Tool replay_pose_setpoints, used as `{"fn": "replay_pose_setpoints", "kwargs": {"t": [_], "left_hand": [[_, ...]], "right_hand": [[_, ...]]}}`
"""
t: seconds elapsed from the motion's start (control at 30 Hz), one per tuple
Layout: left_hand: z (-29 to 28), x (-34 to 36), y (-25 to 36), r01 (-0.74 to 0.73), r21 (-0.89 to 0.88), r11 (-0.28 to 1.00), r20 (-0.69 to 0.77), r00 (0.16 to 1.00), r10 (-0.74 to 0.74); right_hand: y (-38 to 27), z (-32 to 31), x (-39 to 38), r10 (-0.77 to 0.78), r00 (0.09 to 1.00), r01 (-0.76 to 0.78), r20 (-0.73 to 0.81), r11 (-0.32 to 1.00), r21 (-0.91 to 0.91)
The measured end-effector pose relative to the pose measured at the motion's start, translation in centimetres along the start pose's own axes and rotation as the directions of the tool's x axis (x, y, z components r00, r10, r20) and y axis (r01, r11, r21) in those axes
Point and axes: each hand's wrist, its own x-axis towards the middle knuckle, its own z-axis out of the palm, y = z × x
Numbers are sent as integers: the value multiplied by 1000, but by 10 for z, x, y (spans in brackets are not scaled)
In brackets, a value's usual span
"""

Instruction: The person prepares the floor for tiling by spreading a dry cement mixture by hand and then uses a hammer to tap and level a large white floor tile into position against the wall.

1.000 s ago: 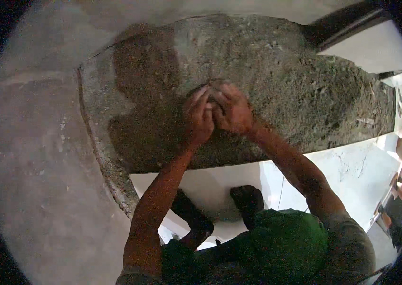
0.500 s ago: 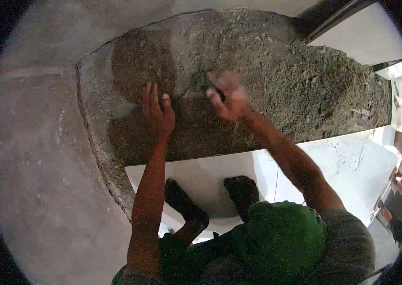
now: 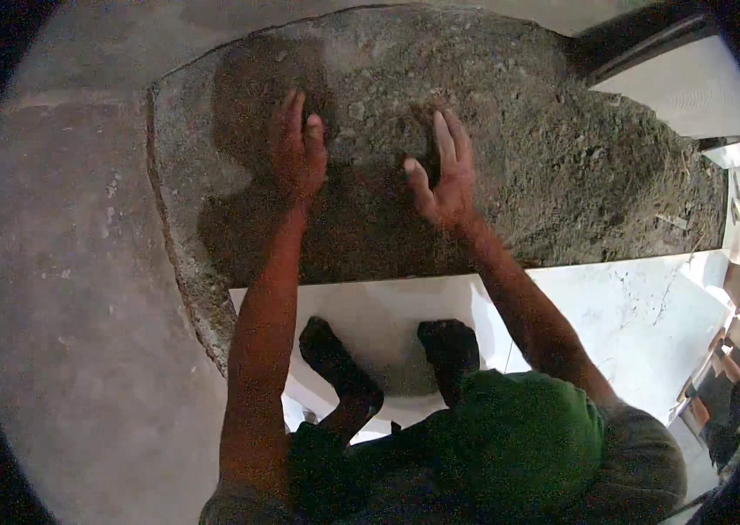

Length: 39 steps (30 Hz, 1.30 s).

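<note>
We've got white tile (image 3: 615, 302) at 6 o'clock. Our left hand (image 3: 300, 156) and right hand (image 3: 450, 185) are apart, fingers extended toward 12; can't tell contact. Soil bed (image 3: 562, 175) lies under both, long axis 9-to-3, narrower end at 3: brown-grey, gritty, lumpy, shadowed around 11.

Left hand (image 3: 300, 157), right hand (image 3: 450, 184): contact with soil (image 3: 554, 184) unclear. Clutter (image 3: 729, 389), right: too small to identify. Left sleeve (image 3: 243, 509), near: cut off.
</note>
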Motion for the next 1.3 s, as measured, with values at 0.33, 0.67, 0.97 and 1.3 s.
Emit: {"fn": "replay_pose_setpoints", "kwargs": {"t": [0.33, 0.67, 0.97, 1.3], "left_hand": [[-3, 25, 3, 15, -213, 977, 418, 905, 77], [-26, -63, 16, 174, -216, 961, 233, 965, -123], [52, -96, 108, 521, -701, 487, 43, 713, -700], [156, -76, 331, 442, -765, 468, 391, 897, -207]], "right_hand": [[-17, 45, 33, -245, 943, 196, 225, 956, 220], [-24, 53, 21, -244, 901, 112, 359, 930, 351], [-28, 64, -28, 303, 952, -297, 44, 880, 371], [97, -171, -78, 738, 590, -556, -328, 666, 497]]}}
